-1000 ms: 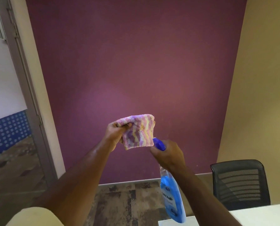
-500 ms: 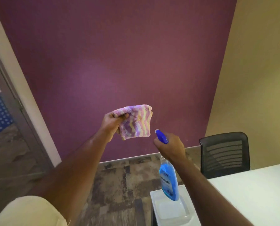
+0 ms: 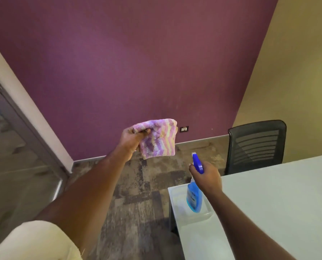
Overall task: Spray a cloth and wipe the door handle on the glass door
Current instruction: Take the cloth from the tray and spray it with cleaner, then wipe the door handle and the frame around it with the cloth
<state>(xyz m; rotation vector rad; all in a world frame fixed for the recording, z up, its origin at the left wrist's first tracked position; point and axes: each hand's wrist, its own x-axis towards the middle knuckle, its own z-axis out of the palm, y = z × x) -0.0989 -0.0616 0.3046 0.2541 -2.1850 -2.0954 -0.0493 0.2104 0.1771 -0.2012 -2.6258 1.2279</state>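
My left hand (image 3: 131, 138) holds up a folded cloth (image 3: 159, 140) with pink, purple and yellow wavy stripes, gripping its top left corner. My right hand (image 3: 208, 178) grips the neck of a blue spray bottle (image 3: 194, 198); its blue nozzle points up toward the cloth, a short gap below it. The bottle's base hangs just over a clear tray (image 3: 177, 196) at the corner of the white table (image 3: 268, 203). The glass door (image 3: 16, 156) with its grey frame stands at the left edge. Its handle is out of view.
A purple wall (image 3: 137, 72) fills the view ahead, with a small wall socket (image 3: 184, 129) low down. A black mesh chair (image 3: 255, 147) stands behind the table by the yellow wall. Patterned carpet (image 3: 137, 194) covers the floor between door and table.
The view has turned right and down, bringing the table and tray into sight. My right hand has lowered the bottle away from the cloth toward the tray. The cloth stays held up.
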